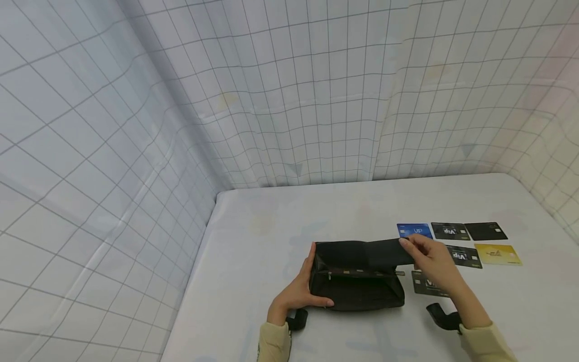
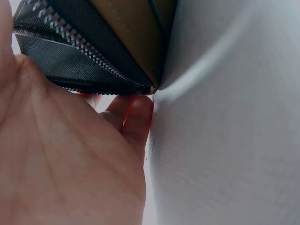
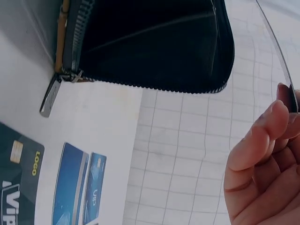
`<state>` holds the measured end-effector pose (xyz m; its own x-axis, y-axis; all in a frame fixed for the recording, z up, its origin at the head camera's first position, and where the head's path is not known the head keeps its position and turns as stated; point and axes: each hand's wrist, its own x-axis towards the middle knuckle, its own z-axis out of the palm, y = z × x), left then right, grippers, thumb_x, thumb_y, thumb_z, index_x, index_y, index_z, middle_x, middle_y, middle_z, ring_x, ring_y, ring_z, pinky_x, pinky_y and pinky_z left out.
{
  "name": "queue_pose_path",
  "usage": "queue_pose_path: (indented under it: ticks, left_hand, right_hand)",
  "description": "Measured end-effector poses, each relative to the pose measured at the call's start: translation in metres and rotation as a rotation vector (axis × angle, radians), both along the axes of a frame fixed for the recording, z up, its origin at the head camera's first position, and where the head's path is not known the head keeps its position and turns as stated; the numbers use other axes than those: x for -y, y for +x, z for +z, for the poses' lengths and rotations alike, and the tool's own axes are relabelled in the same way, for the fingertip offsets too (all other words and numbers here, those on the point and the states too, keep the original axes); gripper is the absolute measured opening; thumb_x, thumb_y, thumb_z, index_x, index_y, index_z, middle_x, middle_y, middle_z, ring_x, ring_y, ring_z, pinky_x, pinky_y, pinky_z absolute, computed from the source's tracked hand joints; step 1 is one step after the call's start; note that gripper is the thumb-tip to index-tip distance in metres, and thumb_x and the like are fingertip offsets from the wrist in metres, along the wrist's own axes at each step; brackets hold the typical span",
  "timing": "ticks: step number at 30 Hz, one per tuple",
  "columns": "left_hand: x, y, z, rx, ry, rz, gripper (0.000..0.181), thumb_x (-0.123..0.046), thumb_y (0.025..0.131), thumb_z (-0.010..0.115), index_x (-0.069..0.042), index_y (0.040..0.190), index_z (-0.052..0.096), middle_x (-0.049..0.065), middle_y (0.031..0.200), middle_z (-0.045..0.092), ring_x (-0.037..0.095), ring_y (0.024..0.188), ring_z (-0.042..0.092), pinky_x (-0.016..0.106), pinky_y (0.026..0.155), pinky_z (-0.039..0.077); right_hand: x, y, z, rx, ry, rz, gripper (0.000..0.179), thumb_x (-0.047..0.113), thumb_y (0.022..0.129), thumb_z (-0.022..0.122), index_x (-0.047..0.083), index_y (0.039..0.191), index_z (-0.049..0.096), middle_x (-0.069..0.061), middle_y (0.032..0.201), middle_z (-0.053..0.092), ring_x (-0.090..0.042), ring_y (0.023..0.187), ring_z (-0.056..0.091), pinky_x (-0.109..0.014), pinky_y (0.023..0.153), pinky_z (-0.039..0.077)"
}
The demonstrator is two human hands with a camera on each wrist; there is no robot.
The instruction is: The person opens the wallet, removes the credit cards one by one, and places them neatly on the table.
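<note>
A black zip wallet point(image 1: 357, 294) lies unzipped and gaping on the white table, its zip teeth showing in both wrist views. My left hand point(image 1: 298, 291) grips its left end, thumb along the front edge and fingers at the side; the left wrist view shows fingertips against a wallet corner point(image 2: 136, 86). Above the wallet's right end, my right hand point(image 1: 429, 256) pinches a thin, flat black card point(image 1: 389, 252) by its right edge. That card is nearly edge-on in the right wrist view, a narrow dark strip point(image 3: 276, 42). Its left end overlaps the wallet's dark back panel.
Right of the wallet lie several cards: a blue card point(image 1: 413, 230), a black Vip card point(image 1: 450, 231), a plain black card point(image 1: 486, 231), a yellow card point(image 1: 497, 254) and a dark card point(image 1: 425, 284) partly under my right hand. A gridded white curtain point(image 1: 307, 100) surrounds the table point(image 1: 244, 241).
</note>
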<state>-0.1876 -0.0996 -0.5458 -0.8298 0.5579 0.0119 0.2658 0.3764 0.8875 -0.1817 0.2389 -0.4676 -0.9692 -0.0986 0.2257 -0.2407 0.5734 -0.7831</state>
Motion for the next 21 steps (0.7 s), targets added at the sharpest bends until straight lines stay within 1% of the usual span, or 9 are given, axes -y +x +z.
queue_pose_path:
  ticks: [3, 7, 11, 14, 17, 21]
  left_hand:
    - [0.0, 0.0, 0.0, 0.003, -0.004, 0.0, 0.126, -0.041, 0.068, 0.081, -0.036, 0.145, -0.019, -0.01, 0.153, -0.017, 0.028, 0.141, -0.009, 0.065, 0.104, 0.014]
    - [0.001, 0.0, 0.001, 0.011, -0.013, 0.007, 0.125, -0.042, 0.068, 0.08, -0.038, 0.144, -0.019, -0.01, 0.153, -0.017, 0.027, 0.141, -0.009, 0.065, 0.104, 0.014]
    - [0.001, 0.0, 0.0, 0.014, -0.016, 0.014, 0.125, -0.042, 0.068, 0.081, -0.039, 0.144, -0.019, -0.011, 0.153, -0.016, 0.026, 0.141, -0.008, 0.064, 0.104, 0.014]
    - [0.001, 0.0, 0.0, 0.017, -0.02, 0.017, 0.125, -0.042, 0.068, 0.081, -0.039, 0.144, -0.019, -0.011, 0.153, -0.016, 0.027, 0.141, -0.008, 0.065, 0.104, 0.014]
    - [0.001, 0.0, -0.001, 0.022, -0.02, 0.017, 0.125, -0.043, 0.068, 0.08, -0.039, 0.144, -0.019, -0.01, 0.153, -0.016, 0.028, 0.141, -0.009, 0.065, 0.104, 0.013]
    - [0.001, 0.0, 0.0, 0.028, -0.016, 0.013, 0.125, -0.043, 0.068, 0.08, -0.039, 0.144, -0.019, -0.009, 0.153, -0.016, 0.028, 0.141, -0.009, 0.065, 0.104, 0.013]
  right_hand:
    - [-0.004, 0.001, 0.001, 0.003, 0.003, -0.022, 0.026, 0.032, 0.097, 0.049, 0.014, 0.078, 0.051, 0.0, 0.058, 0.045, -0.016, 0.05, 0.047, -0.026, 0.045, 0.038]
    - [-0.012, 0.004, 0.003, 0.001, -0.016, -0.053, 0.03, 0.032, 0.097, 0.048, 0.011, 0.076, 0.049, 0.0, 0.057, 0.042, -0.016, 0.049, 0.045, -0.026, 0.044, 0.035]
    - [-0.02, 0.006, 0.005, -0.022, -0.016, -0.111, 0.034, 0.031, 0.097, 0.049, 0.009, 0.072, 0.044, 0.001, 0.057, 0.034, -0.013, 0.048, 0.036, -0.027, 0.043, 0.028]
    - [-0.028, 0.007, 0.005, -0.029, 0.005, -0.158, 0.035, 0.032, 0.096, 0.05, 0.008, 0.071, 0.044, 0.001, 0.059, 0.031, -0.013, 0.05, 0.032, -0.027, 0.044, 0.025]
    - [-0.038, 0.008, 0.004, -0.017, 0.011, -0.19, 0.037, 0.033, 0.096, 0.049, 0.007, 0.071, 0.045, 0.0, 0.059, 0.031, -0.013, 0.052, 0.033, -0.027, 0.044, 0.025]
    - [-0.05, 0.01, 0.004, 0.005, 0.012, -0.211, 0.039, 0.035, 0.097, 0.048, 0.007, 0.07, 0.043, 0.001, 0.06, 0.03, -0.013, 0.053, 0.032, -0.029, 0.044, 0.024]
